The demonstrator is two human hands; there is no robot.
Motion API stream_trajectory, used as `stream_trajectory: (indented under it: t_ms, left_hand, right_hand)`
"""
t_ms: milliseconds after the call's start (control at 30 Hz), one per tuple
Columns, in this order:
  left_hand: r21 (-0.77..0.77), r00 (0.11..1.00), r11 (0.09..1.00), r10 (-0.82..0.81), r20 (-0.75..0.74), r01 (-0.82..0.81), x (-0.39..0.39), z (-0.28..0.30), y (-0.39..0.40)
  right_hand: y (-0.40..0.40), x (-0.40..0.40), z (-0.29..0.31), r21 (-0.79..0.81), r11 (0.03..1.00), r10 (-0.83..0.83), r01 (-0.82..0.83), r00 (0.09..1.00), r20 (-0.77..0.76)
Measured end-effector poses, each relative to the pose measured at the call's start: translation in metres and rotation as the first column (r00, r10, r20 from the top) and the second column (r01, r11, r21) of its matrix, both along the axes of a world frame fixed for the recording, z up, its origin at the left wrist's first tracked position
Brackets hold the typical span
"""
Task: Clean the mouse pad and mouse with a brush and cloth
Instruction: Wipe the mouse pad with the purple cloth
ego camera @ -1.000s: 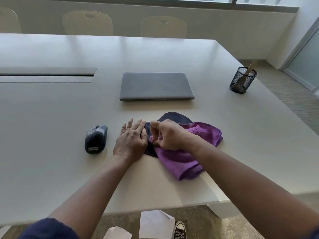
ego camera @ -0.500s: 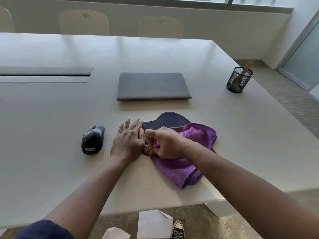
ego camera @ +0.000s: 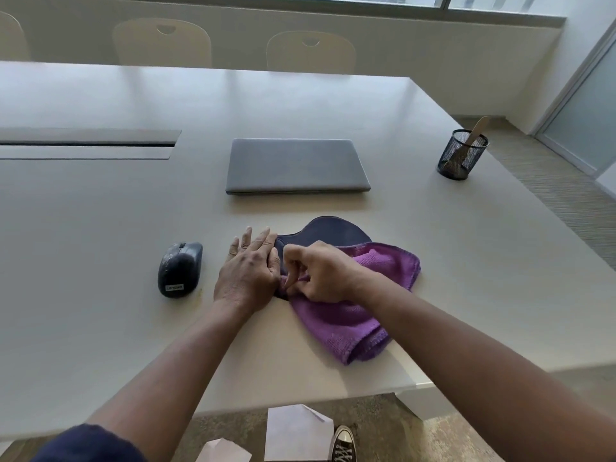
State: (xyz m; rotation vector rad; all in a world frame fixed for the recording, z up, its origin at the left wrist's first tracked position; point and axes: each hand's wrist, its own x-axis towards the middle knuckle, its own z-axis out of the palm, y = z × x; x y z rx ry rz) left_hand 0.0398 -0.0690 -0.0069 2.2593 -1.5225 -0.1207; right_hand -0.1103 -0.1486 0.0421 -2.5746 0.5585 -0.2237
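Observation:
A dark navy mouse pad (ego camera: 328,231) lies on the white table, mostly covered by a purple cloth (ego camera: 350,321). My right hand (ego camera: 316,271) is shut on a bunched part of the cloth over the pad's left end. My left hand (ego camera: 250,271) lies flat with fingers spread, pressing the pad's left edge. A dark mouse (ego camera: 180,270) sits on the table to the left of my left hand, untouched. A wooden brush handle (ego camera: 475,133) sticks out of a black mesh cup (ego camera: 461,155) at the far right.
A closed grey laptop (ego camera: 296,166) lies behind the pad. A cable slot (ego camera: 86,143) runs along the table's left. Chairs (ego camera: 310,50) stand at the far side. The table's near edge (ego camera: 300,405) is close to the cloth; papers and a shoe show below.
My right hand with the cloth has shifted a little toward me and left across the pad. The left hand stays pressed at the pad's edge. The mouse has not moved.

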Motion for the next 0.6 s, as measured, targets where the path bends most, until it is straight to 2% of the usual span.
stream_trajectory:
  t_ms: [100,200,267,333,433,500,533,600]
  left_hand:
    - [-0.006,1.0,1.0,0.009,0.005,-0.009,0.0,-0.001,-0.001]
    - [-0.008,1.0,1.0,0.021,0.009,-0.021,0.0,-0.004,-0.001]
    - [-0.008,1.0,1.0,0.023,0.016,-0.023,0.0,-0.005,-0.001]
    - [-0.011,1.0,1.0,0.024,0.018,-0.023,-0.001,-0.005,-0.002]
    - [-0.014,1.0,1.0,0.02,0.013,-0.019,0.0,-0.005,-0.002]
    - [-0.01,1.0,1.0,0.014,0.019,-0.014,0.001,-0.005,-0.002]
    - [-0.009,1.0,1.0,0.014,0.019,-0.014,0.001,-0.005,-0.002]
    - [-0.013,1.0,1.0,0.018,0.009,-0.018,0.001,-0.006,-0.002]
  right_hand:
    - [-0.028,-0.011,0.003,-0.047,0.979,-0.198,0.198,0.98,0.003]
    - [-0.053,-0.023,0.002,-0.038,0.904,-0.424,0.426,0.904,0.053]
    - [-0.053,-0.024,0.001,-0.048,0.877,-0.475,0.478,0.877,0.073]
    - [-0.042,-0.018,0.0,-0.041,0.917,-0.393,0.396,0.917,0.068]
    - [-0.016,-0.012,-0.003,0.022,0.99,-0.137,0.137,0.99,0.022]
    - [-0.008,-0.014,-0.004,0.075,0.997,0.011,-0.012,1.0,0.017]
    - [-0.009,-0.017,-0.004,0.112,0.993,0.043,-0.044,0.999,0.018]
    - [-0.018,-0.022,-0.002,0.133,0.991,0.002,-0.004,1.0,0.012]
